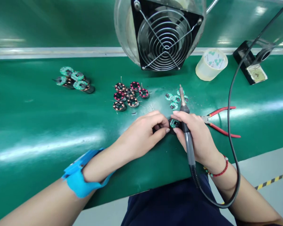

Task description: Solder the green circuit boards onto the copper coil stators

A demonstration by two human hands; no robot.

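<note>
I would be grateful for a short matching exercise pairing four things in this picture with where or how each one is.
1. Soldering iron
2. Pliers
3. Tape roll
4. Dark-edged green disc

A. Between the fan and the black stand
B. Between the left hand and right hand
C. Red handles spread apart
D. Held in the right hand

Pairs: 1-D, 2-C, 3-A, 4-B

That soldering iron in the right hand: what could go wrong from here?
The soldering iron points its tip toward loose circuit boards; if hot, it could scorch them. Its black cord crosses the right forearm and red-handled pliers in view, so it might snag and jerk the iron.
</note>
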